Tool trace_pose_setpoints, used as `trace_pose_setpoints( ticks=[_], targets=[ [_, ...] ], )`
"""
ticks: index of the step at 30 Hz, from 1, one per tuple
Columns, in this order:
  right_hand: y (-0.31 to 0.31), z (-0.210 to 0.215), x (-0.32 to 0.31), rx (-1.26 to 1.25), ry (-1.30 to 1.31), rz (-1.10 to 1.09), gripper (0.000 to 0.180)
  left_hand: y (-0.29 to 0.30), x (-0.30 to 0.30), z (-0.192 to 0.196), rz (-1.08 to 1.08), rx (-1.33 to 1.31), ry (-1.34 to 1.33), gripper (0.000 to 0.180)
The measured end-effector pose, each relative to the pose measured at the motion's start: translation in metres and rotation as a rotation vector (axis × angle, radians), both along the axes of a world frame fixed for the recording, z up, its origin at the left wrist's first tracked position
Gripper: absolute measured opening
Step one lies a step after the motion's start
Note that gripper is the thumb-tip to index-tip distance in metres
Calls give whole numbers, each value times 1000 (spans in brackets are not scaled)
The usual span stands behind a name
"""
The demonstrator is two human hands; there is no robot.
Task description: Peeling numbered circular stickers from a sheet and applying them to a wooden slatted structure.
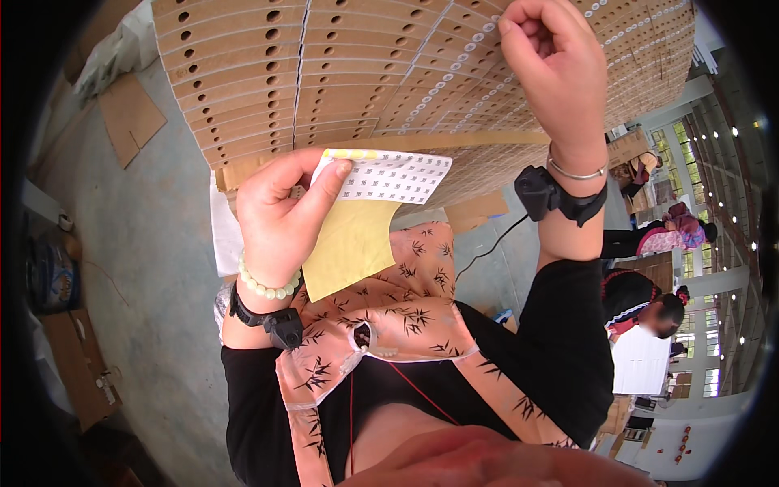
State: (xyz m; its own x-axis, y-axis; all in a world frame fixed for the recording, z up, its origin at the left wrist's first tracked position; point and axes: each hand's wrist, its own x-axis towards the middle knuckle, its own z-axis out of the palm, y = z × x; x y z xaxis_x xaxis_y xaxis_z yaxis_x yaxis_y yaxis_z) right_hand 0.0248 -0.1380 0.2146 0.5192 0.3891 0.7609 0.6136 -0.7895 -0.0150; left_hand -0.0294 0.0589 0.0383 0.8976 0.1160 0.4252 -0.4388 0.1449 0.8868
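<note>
My left hand [286,213] pinches a sheet of small round stickers [398,174] between thumb and fingers. The sheet is white with rows of dark print, and its yellow backing [350,252] hangs down below. A bare yellow strip runs along its top edge by my thumb. Up at the right, my right hand [556,61] is held against stacked brown cardboard boxes [243,81], thumb and forefinger together and the other fingers curled. Whatever is between those fingertips is too small to make out. White round stickers [442,84] form a line along the boxes near that hand; farther left the round holes show dark.
Wristbands with black devices [535,193] sit on both forearms, a cable trailing from the right one. Flat cardboard [132,118] lies on the floor at left, near a large blue-labelled container [53,274]. Other people [649,312] are at work at the right.
</note>
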Motion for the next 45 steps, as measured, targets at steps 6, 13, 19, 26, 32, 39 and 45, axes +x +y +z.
trace_pose_setpoints(
  ticks=[6,13,19,26,32,39,45],
  targets=[
    [1,-4,5,-40,-120,-1,7,1,0,1,15,35,-16,12],
    [0,5,2,171,45,-41,21,3,-5,4,-39,-14,-2,12],
    [-22,-2,15,320,157,261,15,4,-6,6,-100,-8,14,12],
    [-4,2,2,-70,-39,74,4,4,-5,5,-89,8,35,10],
    [-10,0,7,-60,-46,90,6,5,-4,4,-90,1,25,12],
    [-5,0,7,-90,-94,70,6,3,-3,6,-54,63,22,13],
    [1,5,5,-100,-119,24,7,4,-1,3,-44,91,12,12]
  ],
)
